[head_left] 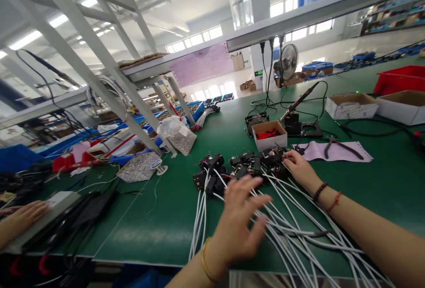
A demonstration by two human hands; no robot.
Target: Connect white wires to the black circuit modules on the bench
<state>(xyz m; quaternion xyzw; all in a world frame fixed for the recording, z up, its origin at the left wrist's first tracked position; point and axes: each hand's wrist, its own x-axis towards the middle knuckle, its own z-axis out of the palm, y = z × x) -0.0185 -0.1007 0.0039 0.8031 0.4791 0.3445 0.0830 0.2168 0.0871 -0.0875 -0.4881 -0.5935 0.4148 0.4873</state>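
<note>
Several black plastic parts with white cables lie in a pile (245, 166) on the green workbench (166, 226). Over the white cables (279, 208), my left hand (241, 221) hovers with fingers spread, slightly blurred and holding nothing. At the right end of the pile, my right hand (299, 168) has its fingers bent together against the black parts. Whatever sits between those fingertips is too small to make out. Just behind the pile stands a small box (270, 142) with red pieces inside.
Pliers (343, 148) rest on a pink sheet (308, 151) at right. Behind are a soldering iron (299, 102), a small black fan (254, 122) and cartons (352, 105). Left are a solder spool (159, 167), a bag (181, 135) and another person's hand (28, 215).
</note>
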